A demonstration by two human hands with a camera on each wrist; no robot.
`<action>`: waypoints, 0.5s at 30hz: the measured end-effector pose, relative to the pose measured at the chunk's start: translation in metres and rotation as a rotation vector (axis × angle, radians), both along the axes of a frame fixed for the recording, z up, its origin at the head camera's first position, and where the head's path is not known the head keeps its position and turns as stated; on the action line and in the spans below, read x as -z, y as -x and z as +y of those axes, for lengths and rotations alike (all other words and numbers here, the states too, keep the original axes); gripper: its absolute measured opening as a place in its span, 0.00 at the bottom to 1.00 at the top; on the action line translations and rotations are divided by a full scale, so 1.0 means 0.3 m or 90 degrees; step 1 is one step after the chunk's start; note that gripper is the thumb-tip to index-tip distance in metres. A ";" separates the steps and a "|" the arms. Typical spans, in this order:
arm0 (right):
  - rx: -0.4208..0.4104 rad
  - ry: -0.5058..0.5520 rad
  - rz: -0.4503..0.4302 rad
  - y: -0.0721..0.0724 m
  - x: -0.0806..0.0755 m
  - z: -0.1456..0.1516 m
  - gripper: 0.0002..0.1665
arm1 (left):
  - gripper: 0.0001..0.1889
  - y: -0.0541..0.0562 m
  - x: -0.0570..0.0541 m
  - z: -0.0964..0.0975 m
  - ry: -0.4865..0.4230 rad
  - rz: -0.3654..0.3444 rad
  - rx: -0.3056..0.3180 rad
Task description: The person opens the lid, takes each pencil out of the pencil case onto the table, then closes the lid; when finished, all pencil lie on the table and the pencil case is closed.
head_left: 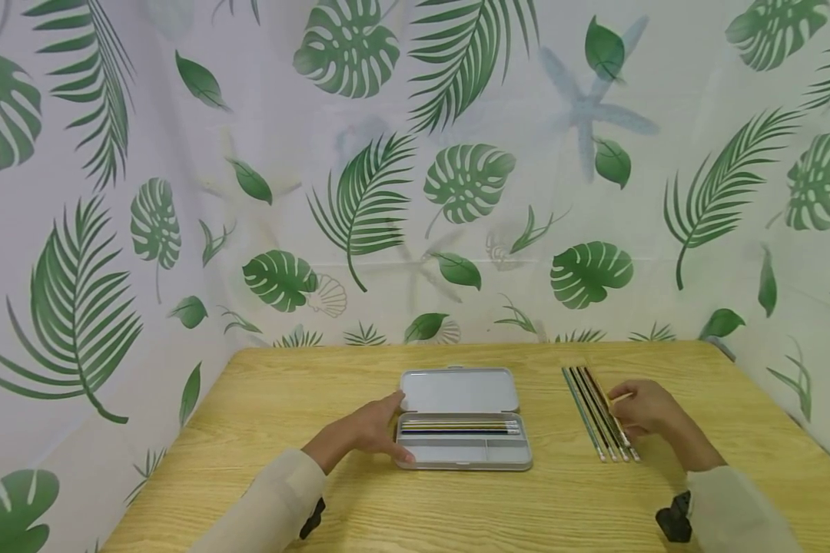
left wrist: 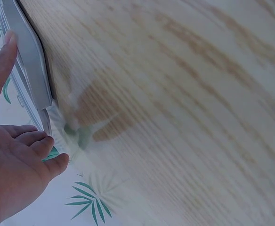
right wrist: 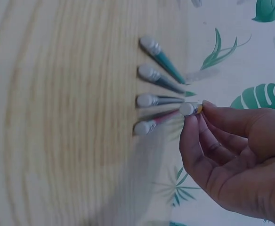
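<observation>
A pale grey pencil case [head_left: 459, 465] lies with its lid raised at the table's middle. Several pencils [head_left: 456, 427] rest side by side in its rear compartment. My left hand [head_left: 370, 427] is spread at the case's left end, thumb at the front corner and a fingertip by the lid; in the left wrist view the thumb lies along the case's wall. To the right, my right hand [head_left: 646, 407] pinches a yellow pencil [right wrist: 190, 109] near its white eraser end, between thumb and index finger. Several more pencils [head_left: 584, 415] lie beside it on the table, eraser ends toward me.
The case's front part has two compartments, split by a small divider [head_left: 486, 448]. Behind the wooden table [head_left: 415, 507] hangs a white leaf-print cloth [head_left: 401, 115], which also runs along both sides.
</observation>
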State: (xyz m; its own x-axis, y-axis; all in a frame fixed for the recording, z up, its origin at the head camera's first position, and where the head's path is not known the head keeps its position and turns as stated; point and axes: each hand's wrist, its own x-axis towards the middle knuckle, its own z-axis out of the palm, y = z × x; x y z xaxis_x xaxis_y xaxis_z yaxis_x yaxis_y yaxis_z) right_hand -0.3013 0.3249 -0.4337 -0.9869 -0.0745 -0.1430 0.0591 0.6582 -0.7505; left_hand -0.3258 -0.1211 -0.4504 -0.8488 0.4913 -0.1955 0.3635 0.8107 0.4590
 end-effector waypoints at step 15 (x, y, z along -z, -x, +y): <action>0.059 -0.048 -0.044 -0.013 0.029 0.057 0.18 | 0.62 -0.006 -0.008 -0.001 -0.012 -0.004 -0.001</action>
